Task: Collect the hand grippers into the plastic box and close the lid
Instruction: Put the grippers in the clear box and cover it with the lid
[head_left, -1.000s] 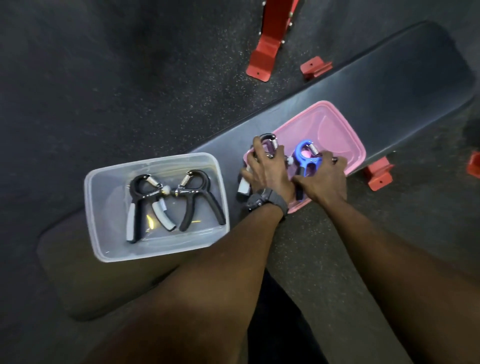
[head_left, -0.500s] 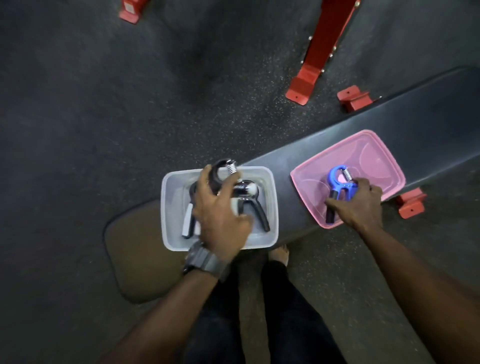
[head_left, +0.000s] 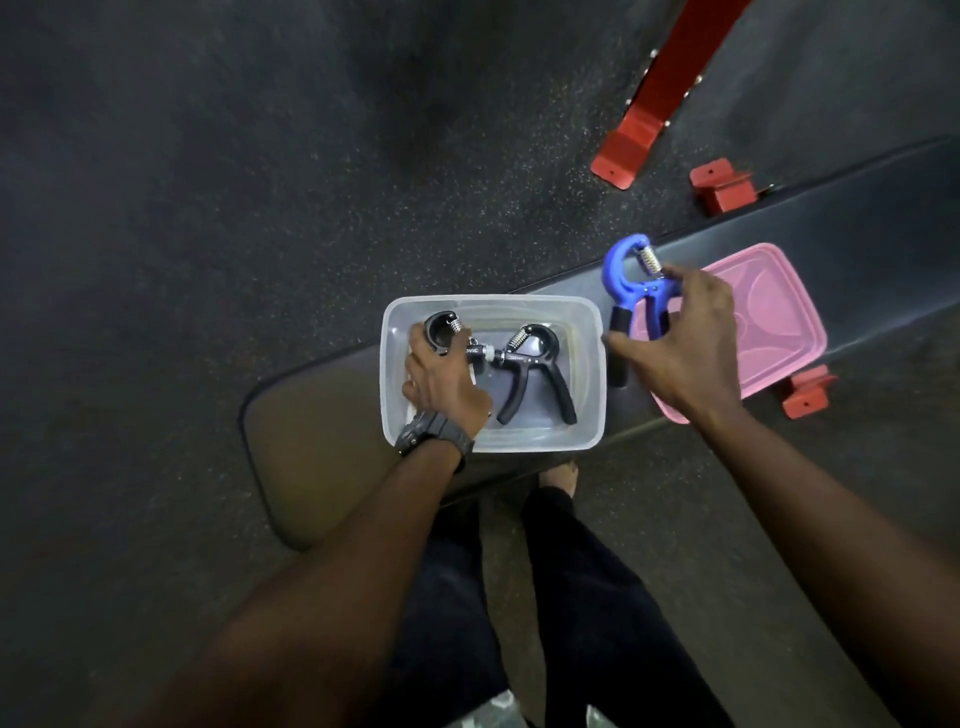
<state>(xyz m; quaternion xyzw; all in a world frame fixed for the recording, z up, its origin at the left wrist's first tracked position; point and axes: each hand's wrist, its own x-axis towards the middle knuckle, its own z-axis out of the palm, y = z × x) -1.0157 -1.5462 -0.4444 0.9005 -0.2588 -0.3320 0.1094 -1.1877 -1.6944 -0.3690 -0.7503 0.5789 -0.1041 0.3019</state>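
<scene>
**Head view: box open, one gripper in the air**

The clear rectangular plastic box (head_left: 592, 364) stands on the dark padded bench (head_left: 311, 426), its near rim close to the bench's near edge and its right wall just beside the pink translucent plastic lid (head_left: 779, 322). The lid lies flat on the bench with its near corner overhanging the edge. Bare bench pad lies left of the box; the speckled dark floor (head_left: 260, 182) beyond is open up to the red metal frame feet (head_left: 623, 150) at upper right.

Inside the box, a black spring hand gripper (head_left: 535, 364) lies flat right of centre, handles toward the near wall. A second black hand gripper (head_left: 441, 332) sits at the left end, its ring and spring showing above the left hand (head_left: 447, 384), whose fingers curl over it; what lies under the palm is hidden.

The right hand (head_left: 685, 343) pinches the blue spring hand gripper (head_left: 634, 280) by its handles, holding it above the gap between box and lid, spring end away from the person.
</scene>
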